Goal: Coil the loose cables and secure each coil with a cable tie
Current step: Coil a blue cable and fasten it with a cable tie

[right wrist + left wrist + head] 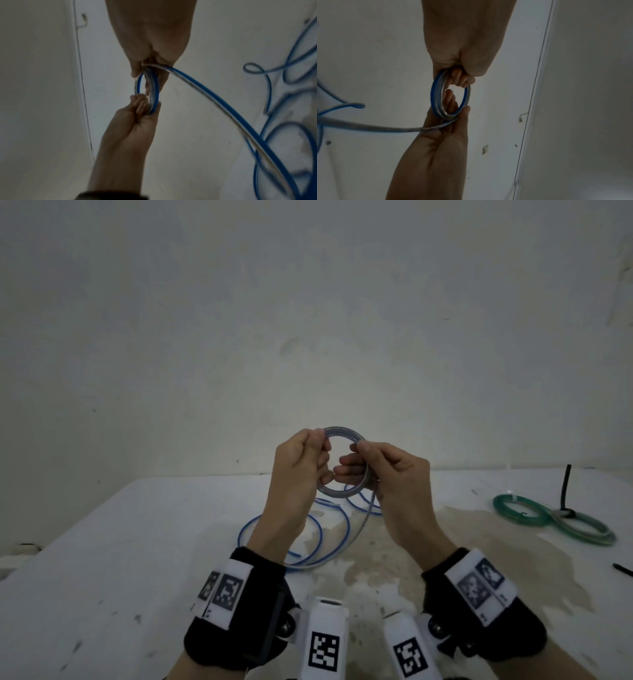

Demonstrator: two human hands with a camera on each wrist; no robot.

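A blue-and-clear cable is partly wound into a small coil (343, 430) held up above the white table (137, 542). My left hand (322, 453) grips the coil's left side, fingers curled through the ring. My right hand (354, 462) pinches the right side, where the free length leaves the coil (155, 92). The unwound cable (320, 542) hangs down and lies in loose loops on the table under my hands. In the left wrist view the coil (436, 97) sits between both hands, with the tail (376, 127) running off left.
Two coiled green cables (517, 510) (582, 530) lie at the table's right, a black cable tie (566, 486) sticking up between them. Another black tie (621, 569) lies by the right edge. A brownish stain (445, 570) marks the table; a pale wall stands behind.
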